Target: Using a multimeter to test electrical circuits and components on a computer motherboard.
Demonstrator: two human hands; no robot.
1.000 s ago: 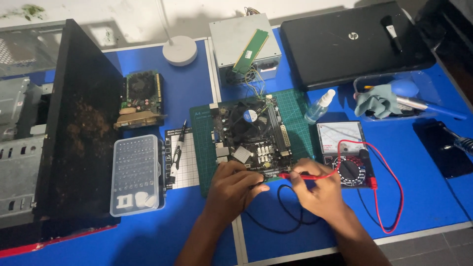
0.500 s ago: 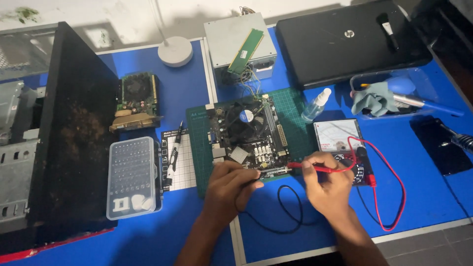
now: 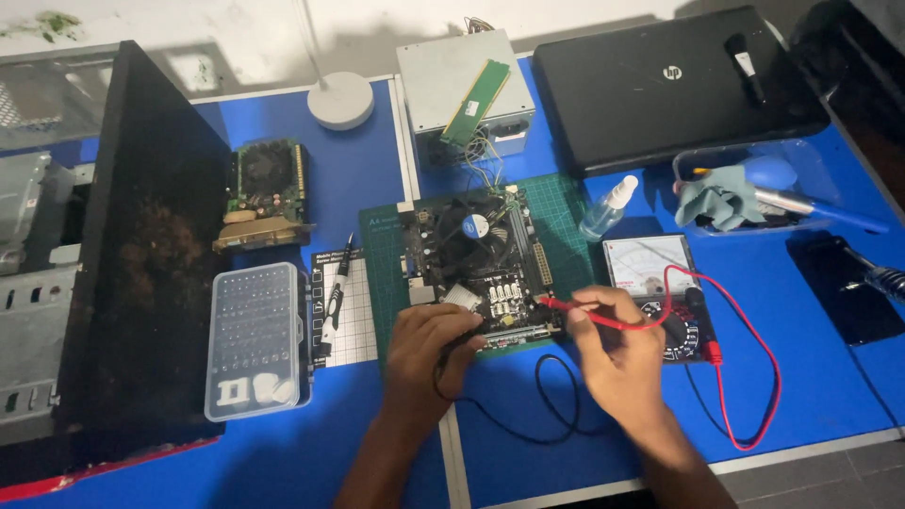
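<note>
A dark motherboard [image 3: 485, 273] with a round cooler fan lies on a green cutting mat [image 3: 382, 254] in the middle of the blue table. My left hand [image 3: 426, 353] rests at the board's near edge, closed around a black probe whose black lead [image 3: 547, 401] loops toward me. My right hand [image 3: 617, 353] pinches a red probe [image 3: 580, 312], its tip touching the board's right side. The red lead [image 3: 745, 377] curves round to an analogue multimeter [image 3: 660, 292] just right of the mat.
A black computer case [image 3: 141, 264] stands at the left. A clear bit box [image 3: 256, 339], a small screwdriver [image 3: 335, 292], a graphics card [image 3: 264, 188], a power supply [image 3: 462, 85], a closed laptop [image 3: 669, 85], a spray bottle [image 3: 608, 207] and a clear tray with a cloth [image 3: 745, 188] surround the mat.
My right hand has shifted slightly right along the board's near edge with the red probe. The left hand stays at the near edge. The view has tilted a little.
</note>
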